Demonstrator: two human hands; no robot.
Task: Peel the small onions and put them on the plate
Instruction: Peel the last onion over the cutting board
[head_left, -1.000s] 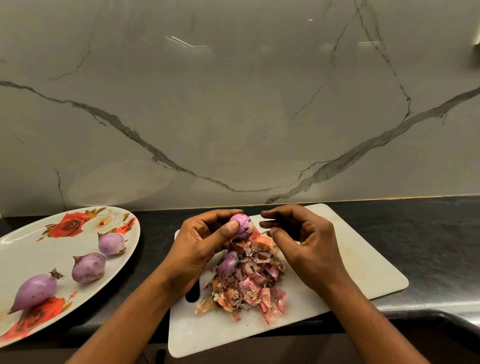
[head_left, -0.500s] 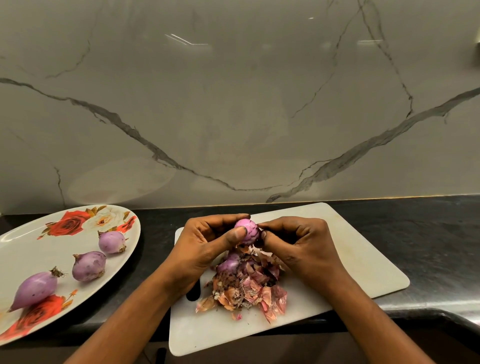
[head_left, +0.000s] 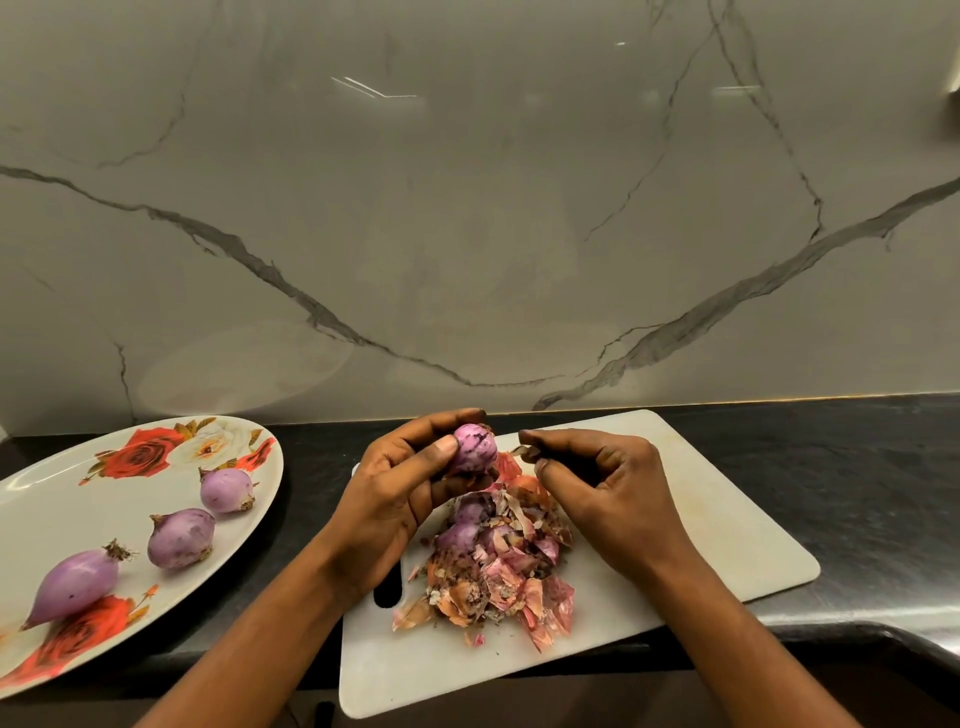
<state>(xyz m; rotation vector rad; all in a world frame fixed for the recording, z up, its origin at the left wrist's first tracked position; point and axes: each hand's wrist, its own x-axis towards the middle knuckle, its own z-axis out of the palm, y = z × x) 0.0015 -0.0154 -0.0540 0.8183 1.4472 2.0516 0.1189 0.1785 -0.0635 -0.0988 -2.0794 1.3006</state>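
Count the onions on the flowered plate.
3: the far onion by the plate's right rim, the middle onion, the near onion at the front. The plate runs off-frame left, so more may be hidden.

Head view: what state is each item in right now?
Small purple onion: mostly peeled, gripped by left hand.
Right hand: pinches brown skin scrap, apart from that onion.
Three purple peeled onions: lying on white floral plate.
Pile of onion skins: on white cutting board, half burying two onions.

- Left hand (head_left: 387, 499) grips a small onion (head_left: 475, 448) over the cutting board (head_left: 727, 530).
- Right hand (head_left: 613, 493) pinches a skin scrap (head_left: 527, 453) just beside it.
- Three peeled onions (head_left: 182, 538) lie on the plate (head_left: 62, 499), at the worktop's (head_left: 857, 467) left edge.
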